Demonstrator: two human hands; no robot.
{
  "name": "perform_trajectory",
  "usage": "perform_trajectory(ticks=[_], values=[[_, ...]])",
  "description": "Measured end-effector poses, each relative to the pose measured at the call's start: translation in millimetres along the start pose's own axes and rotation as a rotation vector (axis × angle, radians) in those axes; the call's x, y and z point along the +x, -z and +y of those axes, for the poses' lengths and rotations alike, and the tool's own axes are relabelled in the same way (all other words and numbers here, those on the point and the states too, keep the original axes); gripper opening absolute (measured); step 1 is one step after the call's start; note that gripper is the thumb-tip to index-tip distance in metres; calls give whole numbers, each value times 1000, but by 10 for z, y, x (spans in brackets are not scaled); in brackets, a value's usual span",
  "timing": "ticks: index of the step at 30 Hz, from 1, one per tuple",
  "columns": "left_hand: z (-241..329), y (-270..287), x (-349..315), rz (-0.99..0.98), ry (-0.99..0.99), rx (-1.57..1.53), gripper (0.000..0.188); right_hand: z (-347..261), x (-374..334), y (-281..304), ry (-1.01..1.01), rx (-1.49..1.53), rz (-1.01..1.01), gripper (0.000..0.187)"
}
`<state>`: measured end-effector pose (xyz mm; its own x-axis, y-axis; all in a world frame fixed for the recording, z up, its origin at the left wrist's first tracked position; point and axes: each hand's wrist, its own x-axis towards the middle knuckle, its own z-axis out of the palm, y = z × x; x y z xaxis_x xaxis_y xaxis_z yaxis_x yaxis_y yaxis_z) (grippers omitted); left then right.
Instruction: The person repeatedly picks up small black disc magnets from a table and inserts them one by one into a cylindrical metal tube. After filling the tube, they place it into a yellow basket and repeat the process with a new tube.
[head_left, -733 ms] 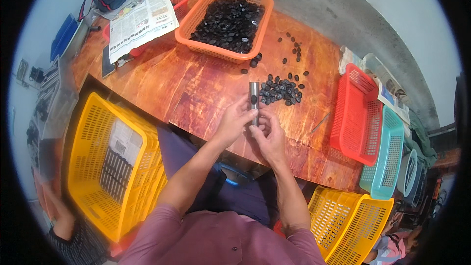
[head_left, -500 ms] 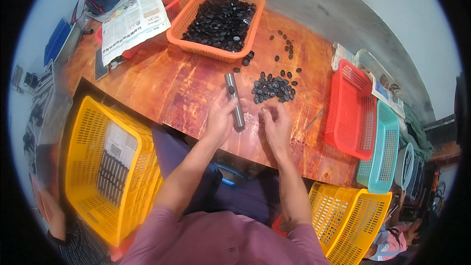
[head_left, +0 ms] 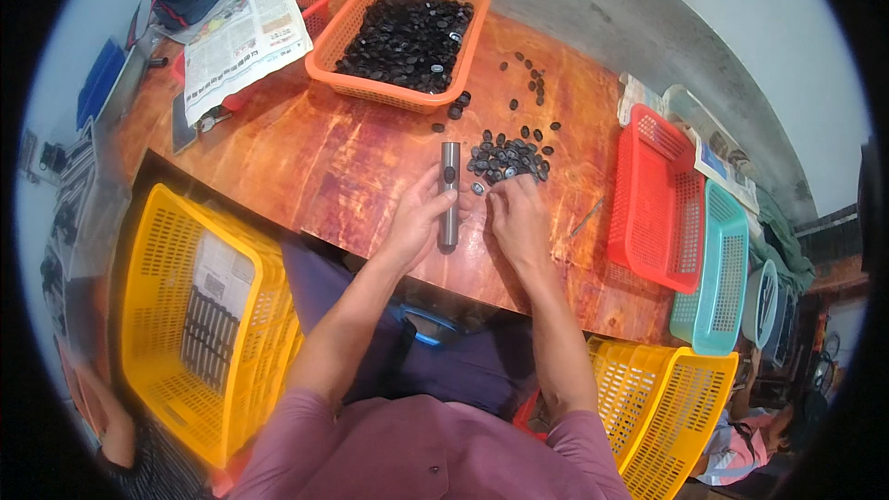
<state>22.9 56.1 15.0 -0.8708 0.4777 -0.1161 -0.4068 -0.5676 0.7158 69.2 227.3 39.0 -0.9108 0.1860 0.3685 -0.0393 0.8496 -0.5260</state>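
Observation:
My left hand (head_left: 419,213) is closed around a grey metal tube (head_left: 449,222), which stands nearly in line with my body above the table. A small black oval piece (head_left: 449,175) sits on the tube, just beyond my thumb tip. My right hand (head_left: 519,218) is at the near edge of a pile of black oval pieces (head_left: 507,156), fingers bent and drawn together. Its fingertips touch the pile, and what they pinch, if anything, is hidden. One oval piece (head_left: 478,188) lies between the two hands.
An orange basket (head_left: 380,97) full of black pieces stands at the back. Newspaper (head_left: 245,56) covers a red basket at the far left. Red (head_left: 653,250) and teal baskets (head_left: 708,306) line the right side. Yellow crates (head_left: 204,315) flank me. A thin rod (head_left: 587,217) lies right of my hand.
My right hand has moved forward to the pile, its fingers reaching the near pieces. The tube in my left hand has turned more upright in view.

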Motion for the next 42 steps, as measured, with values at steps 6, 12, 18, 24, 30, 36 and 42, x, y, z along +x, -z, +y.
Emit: perform_trajectory(ticks=[6, 12, 18, 24, 30, 36, 42], values=[[-6, 0, 17, -11, -6, 12, 45, -41, -42, 22, -42, 137, -28, 16], [9, -2, 13, 3, -3, -29, 45, -52, -24, -161, 72, -6, -94, 23], [25, -1, -17, 5, 25, -23, 48, 28, -157, -18, -173, 319, -67, 16], [31, 0, 23, -12, 52, 12, 49, 156, -39, 307, -257, 264, -405, 30], [24, -11, 30, -20, 36, 25, 46, 251, -43, 368, -311, 234, -80, 25], [47, -5, 39, -41, 77, -7, 40, 174, -134, 388, -278, 129, -102, 25], [42, -1, 69, -84, 126, -96, 40, 82, -174, 238, -237, 27, -30, 22]])
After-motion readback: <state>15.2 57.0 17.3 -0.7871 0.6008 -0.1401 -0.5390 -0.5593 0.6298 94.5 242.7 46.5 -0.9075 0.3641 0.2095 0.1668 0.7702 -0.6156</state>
